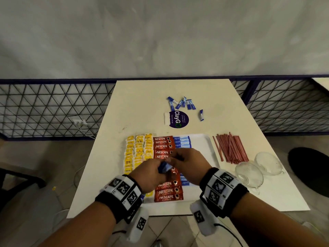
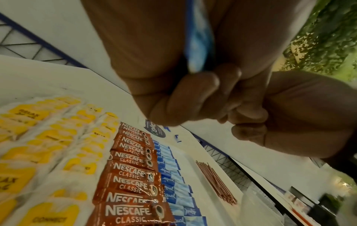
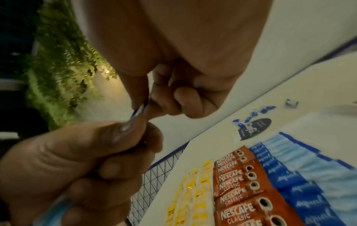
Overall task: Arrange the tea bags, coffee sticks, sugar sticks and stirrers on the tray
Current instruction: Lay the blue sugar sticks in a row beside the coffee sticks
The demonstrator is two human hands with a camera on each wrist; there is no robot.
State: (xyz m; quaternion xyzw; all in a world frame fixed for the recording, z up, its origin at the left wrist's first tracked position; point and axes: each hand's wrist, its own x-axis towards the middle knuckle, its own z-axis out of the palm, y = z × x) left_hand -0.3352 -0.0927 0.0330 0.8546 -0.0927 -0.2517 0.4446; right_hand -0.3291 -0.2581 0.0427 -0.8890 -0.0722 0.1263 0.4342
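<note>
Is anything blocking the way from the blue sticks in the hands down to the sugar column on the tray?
Nothing visible does. The left hand grips the blue sticks and the right hand pinches one, directly above the sugar column. The hands hide its middle stretch there.

Tray (image 1: 207, 139) right strip bare; stirrers (image 1: 230, 148), glass cups (image 1: 249, 173) flank it.

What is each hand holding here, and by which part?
Left hand grips a bunch of blue sugar sticks around their lower part; right hand pinches one stick's top end.
</note>
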